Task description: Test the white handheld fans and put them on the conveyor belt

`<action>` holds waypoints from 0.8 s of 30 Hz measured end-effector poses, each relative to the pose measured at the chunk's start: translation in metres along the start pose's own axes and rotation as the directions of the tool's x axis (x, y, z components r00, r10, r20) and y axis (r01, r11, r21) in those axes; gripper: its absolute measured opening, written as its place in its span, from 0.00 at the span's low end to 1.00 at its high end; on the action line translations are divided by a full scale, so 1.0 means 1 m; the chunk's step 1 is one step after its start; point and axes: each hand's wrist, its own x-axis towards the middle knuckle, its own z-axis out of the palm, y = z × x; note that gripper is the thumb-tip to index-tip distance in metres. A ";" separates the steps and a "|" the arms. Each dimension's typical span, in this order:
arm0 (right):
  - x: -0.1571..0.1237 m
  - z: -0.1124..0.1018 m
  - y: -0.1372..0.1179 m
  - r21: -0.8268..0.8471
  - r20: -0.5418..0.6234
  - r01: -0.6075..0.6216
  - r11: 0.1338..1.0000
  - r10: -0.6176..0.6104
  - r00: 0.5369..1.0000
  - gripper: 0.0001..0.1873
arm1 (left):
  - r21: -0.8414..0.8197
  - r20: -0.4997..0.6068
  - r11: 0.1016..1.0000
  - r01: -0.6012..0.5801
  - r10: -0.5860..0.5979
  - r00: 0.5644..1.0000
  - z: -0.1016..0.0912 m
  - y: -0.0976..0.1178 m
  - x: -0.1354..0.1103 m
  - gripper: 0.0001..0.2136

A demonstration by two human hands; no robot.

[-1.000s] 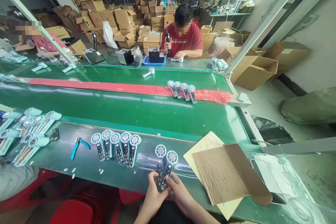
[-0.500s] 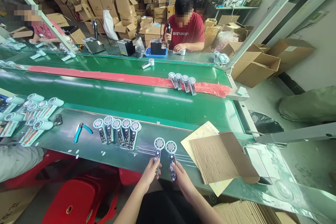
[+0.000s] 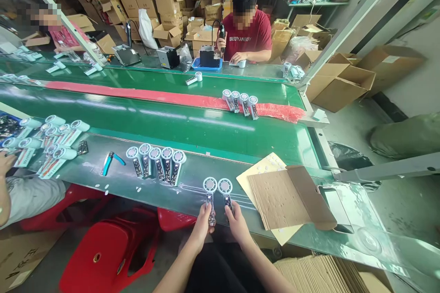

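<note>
while both hands rest at the bench edge, left hand (image 3: 203,223) grip grasping fan unit (image 3: 210,191), right hand (image 3: 236,223) likewise

both forearms reach forward, left hand (image 3: 203,224) and right hand (image 3: 236,222) side by side, fingers curled closed.

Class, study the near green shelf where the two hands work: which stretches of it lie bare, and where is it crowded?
Bare shelf lies between the blue cutters and the row of five fan units, and between that row and the two units held by the left hand and right hand. Crowded: the far-left heap of fans, and the cardboard sheets on the right.
</note>
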 end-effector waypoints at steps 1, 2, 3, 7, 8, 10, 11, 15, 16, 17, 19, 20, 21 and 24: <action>0.000 -0.002 0.000 -0.020 -0.016 0.022 1.000 -0.022 1.000 0.30 | -0.005 -0.014 1.000 0.001 -0.001 1.000 0.003 -0.003 0.000 0.24; 0.000 -0.004 0.000 -0.035 -0.026 0.040 0.999 -0.041 0.999 0.29 | -0.011 -0.025 1.000 0.000 0.000 1.000 0.006 -0.007 0.001 0.24; 0.001 -0.006 -0.001 -0.043 -0.029 0.052 0.998 -0.054 0.998 0.28 | -0.018 -0.034 1.000 -0.002 0.002 0.999 0.008 -0.009 0.001 0.24; 0.001 -0.010 -0.003 -0.021 -0.013 0.045 0.999 -0.046 0.999 0.28 | -0.038 -0.043 0.999 -0.016 0.015 0.999 0.011 -0.013 0.000 0.23; 0.001 -0.011 -0.004 -0.003 0.005 0.033 0.999 -0.033 0.999 0.28 | -0.039 -0.042 0.999 -0.018 0.016 0.999 0.011 -0.013 0.000 0.23; 0.000 -0.012 -0.006 0.049 0.063 -0.004 0.999 0.001 0.998 0.27 | -0.034 -0.046 0.999 -0.021 0.020 0.999 0.011 -0.012 -0.002 0.23; -0.002 -0.013 -0.006 0.080 0.099 -0.034 0.996 0.026 0.995 0.26 | -0.030 -0.051 0.999 -0.024 0.022 0.998 0.011 -0.013 -0.003 0.23; -0.006 -0.016 -0.007 0.206 0.213 -0.198 0.958 0.153 0.965 0.27 | -0.022 -0.076 0.999 -0.046 0.044 0.996 0.011 -0.015 -0.004 0.23; -0.007 -0.017 -0.007 0.229 0.223 -0.228 0.946 0.177 0.959 0.28 | -0.020 -0.079 0.998 -0.052 0.050 0.996 0.011 -0.016 -0.004 0.22; -0.007 -0.017 -0.007 0.248 0.226 -0.246 0.937 0.191 0.955 0.29 | -0.017 -0.083 0.998 -0.054 0.052 0.995 0.011 -0.016 -0.004 0.22; -0.008 -0.017 -0.006 0.271 0.223 -0.257 0.928 0.200 0.954 0.29 | -0.007 -0.089 0.999 -0.053 0.052 0.995 0.009 -0.017 -0.004 0.22; -0.008 -0.017 -0.006 0.275 0.220 -0.255 0.927 0.198 0.955 0.29 | 0.000 -0.092 0.999 -0.051 0.050 0.995 0.009 -0.017 -0.004 0.22; -0.009 -0.016 -0.005 0.275 0.217 -0.250 0.928 0.193 0.957 0.29 | 0.006 -0.093 0.999 -0.049 0.049 0.994 0.008 -0.017 -0.004 0.22; -0.009 -0.015 -0.003 0.248 0.208 -0.220 0.943 0.170 0.963 0.30 | 0.019 -0.084 0.998 -0.053 0.054 0.995 0.005 -0.017 -0.005 0.24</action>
